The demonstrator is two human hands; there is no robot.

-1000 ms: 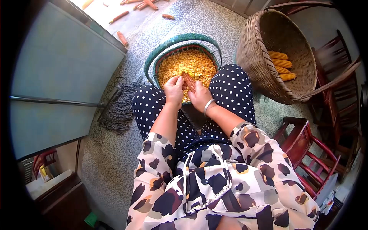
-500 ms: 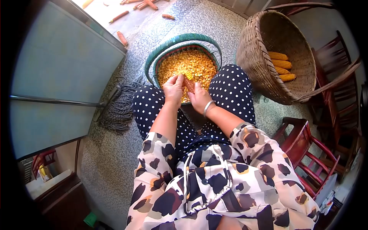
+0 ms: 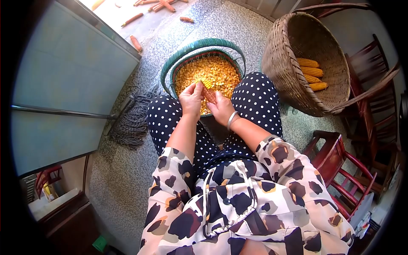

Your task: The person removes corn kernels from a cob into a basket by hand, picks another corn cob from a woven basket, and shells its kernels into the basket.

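Between my hands is a corn cob (image 3: 208,93), mostly bare and reddish, with yellow kernels left near its far end. My right hand (image 3: 222,109), with a silver bangle at the wrist, is closed round the near part of the cob. The fingers of my left hand (image 3: 191,100) are pinched together at the cob's left side, by the kernels. Directly below both hands stands a green-rimmed basket (image 3: 173,80) holding loose corn kernels (image 3: 212,68). Its arched handle rises over the far side, and my knees flank it.
To the right, a large tilted wicker basket (image 3: 278,63) holds several yellow corn cobs (image 3: 309,70). Stripped cobs (image 3: 132,19) lie by the doorway. A grey mop head (image 3: 134,119) rests left of my knee, beside a door panel (image 3: 63,85). A red wooden chair (image 3: 335,161) stands at right.
Hardly anything differs. My hands stay at the cob over the basket, with only slight shifts of the fingers.
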